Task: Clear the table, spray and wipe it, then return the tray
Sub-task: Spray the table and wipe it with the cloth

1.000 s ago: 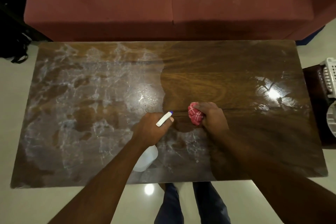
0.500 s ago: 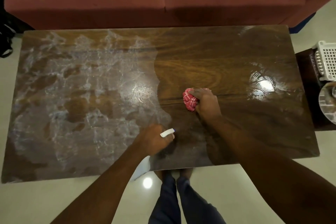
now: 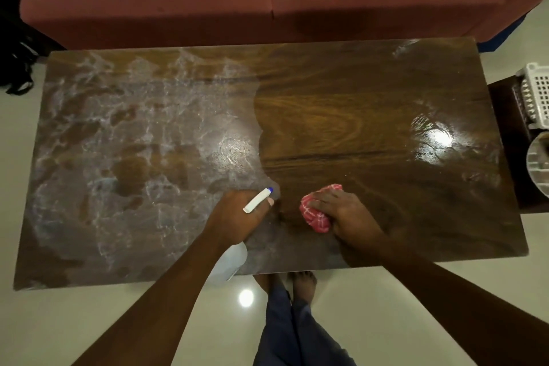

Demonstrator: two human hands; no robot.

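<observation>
View from above of a wooden counter point(image 3: 371, 92). My right hand point(image 3: 344, 211) grips a bunched red checked cloth point(image 3: 315, 215) pressed to the near middle; my left hand point(image 3: 237, 214), just beside it, is wrapped round a spray bottle point(image 3: 258, 200) hanging over the near edge. White spray film point(image 3: 118, 142) covers the left half, unwiped. I judge the bottle could knock the edge, and the small wad may smear film or miss patches.

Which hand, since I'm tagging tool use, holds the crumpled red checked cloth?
The right hand: it grips the crumpled red checked cloth against the brown wooden table, while the left hand grips the white plastic spray bottle.
</observation>
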